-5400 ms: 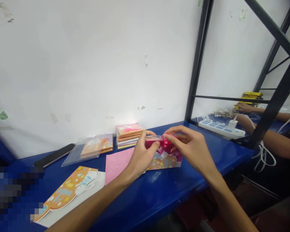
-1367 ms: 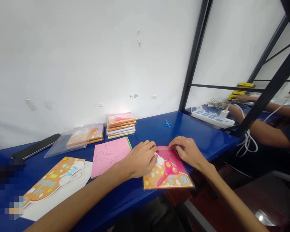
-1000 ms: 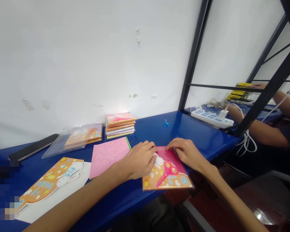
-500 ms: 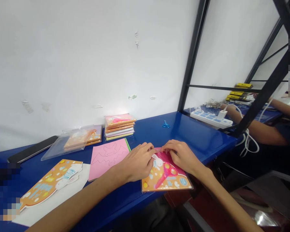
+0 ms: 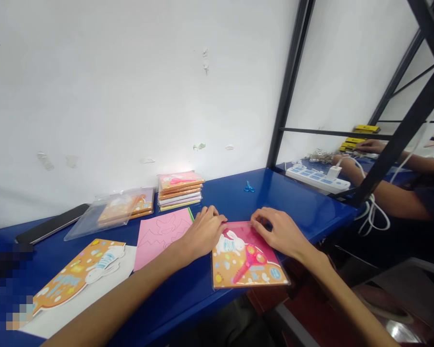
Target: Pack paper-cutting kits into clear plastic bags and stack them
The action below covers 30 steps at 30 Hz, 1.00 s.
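Head view: left hand (image 5: 202, 236) and right hand (image 5: 277, 231) curled at a sleeved rabbit-print craft packet's (image 5: 249, 270) top edge, pinch unclear.

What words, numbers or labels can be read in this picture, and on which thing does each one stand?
No text can be read with certainty.
Blue lettering on the orange rabbit card: too blurred to read.
Round blue badge on the plastic-wrapped craft packet: too small to read.
Dark marks on the yellow boxes: too small to read.
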Tool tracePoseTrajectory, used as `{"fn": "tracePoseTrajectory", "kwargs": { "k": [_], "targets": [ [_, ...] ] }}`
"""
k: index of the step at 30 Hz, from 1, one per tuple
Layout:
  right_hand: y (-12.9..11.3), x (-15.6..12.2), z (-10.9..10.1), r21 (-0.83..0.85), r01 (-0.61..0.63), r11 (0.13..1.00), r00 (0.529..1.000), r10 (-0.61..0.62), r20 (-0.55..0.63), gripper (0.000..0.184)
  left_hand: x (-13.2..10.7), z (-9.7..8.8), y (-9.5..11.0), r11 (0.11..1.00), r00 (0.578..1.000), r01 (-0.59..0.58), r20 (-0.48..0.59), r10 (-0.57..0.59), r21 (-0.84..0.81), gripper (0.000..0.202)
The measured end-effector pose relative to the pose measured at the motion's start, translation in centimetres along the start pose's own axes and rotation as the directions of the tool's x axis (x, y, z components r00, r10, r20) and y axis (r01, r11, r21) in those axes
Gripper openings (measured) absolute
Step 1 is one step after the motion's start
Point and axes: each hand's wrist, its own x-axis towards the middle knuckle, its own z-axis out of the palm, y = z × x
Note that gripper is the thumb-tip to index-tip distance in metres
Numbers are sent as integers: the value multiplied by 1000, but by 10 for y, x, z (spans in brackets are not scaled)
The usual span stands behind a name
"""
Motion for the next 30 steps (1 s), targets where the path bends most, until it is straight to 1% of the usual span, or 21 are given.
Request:
{"fn": "tracePoseTrajectory", "kwargs": {
  "k": [2,4,7,9,11,13,15,16,17,18,19,20,21,22,23,24,25,27,28,30],
  "targets": [
    [0,-1,2,-5,3,1000,1000,-3,18,15,2,1,-2,996,1000,17,2,-17,-93,34],
    [1,-1,4,2,2,1000,1000,-2,29,17,3,1,-4,985,1000,30,10,-28,-170,29],
    [5,-3,7,46,-4,999,1000,3,14,22,3,-4,-6,965,999,32,36,-24,-260,21],
    [8,-3,8,58,7,998,1000,-7,-8,25,3,-8,-5,937,997,60,71,-38,-345,18],
    [11,-3,8,60,26,998,999,-24,-23,25,3,-12,-3,888,991,114,113,-70,-445,15],
    [14,-2,9,98,30,995,999,-28,-27,27,3,-17,-1,817,984,165,154,-94,-553,10],
    [15,-1,8,203,-25,979,999,30,-25,30,5,-24,-1,718,976,208,186,-111,-664,8],
    [16,-1,7,283,-80,956,996,86,-8,34,6,-29,-1,668,973,227,196,-122,-709,9],
    [16,-1,5,378,-151,913,988,151,30,40,7,-34,-2,626,970,240,199,-136,-742,10],
    [15,-2,3,481,-227,847,974,207,96,47,8,-40,-4,595,969,249,193,-157,-764,11],
    [13,-4,0,575,-298,762,954,228,193,53,8,-47,-7,576,967,250,176,-183,-779,11],
    [10,-5,-3,646,-361,673,929,204,307,56,9,-55,-10,561,966,245,149,-212,-791,11],
    [6,-7,-6,690,-409,597,901,147,407,57,9,-62,-13,539,962,238,120,-246,-808,11],
    [1,-8,-8,718,-440,539,877,84,474,56,9,-70,-17,516,954,232,91,-284,-825,11],
    [-6,-9,-10,740,-454,495,863,37,504,54,9,-78,-21,492,943,227,64,-327,-840,10],
    [-13,-8,-10,762,-456,459,863,18,505,51,8,-85,-25,470,932,230,54,-359,-852,10],
    [-21,-6,-10,788,-448,422,875,29,482,47,8,-91,-28,455,924,234,51,-379,-859,10],
    [-36,2,-7,845,-419,332,905,80,417,40,6,-102,-36,439,913,235,43,-405,-867,14],
    [-43,8,-6,868,-407,284,913,100,396,36,5,-107,-41,430,908,225,29,-417,-875,18],
    [-56,24,-3,903,-380,198,924,118,363,30,3,-116,-50,411,894,171,-35,-448,-896,27]
  ]
}}
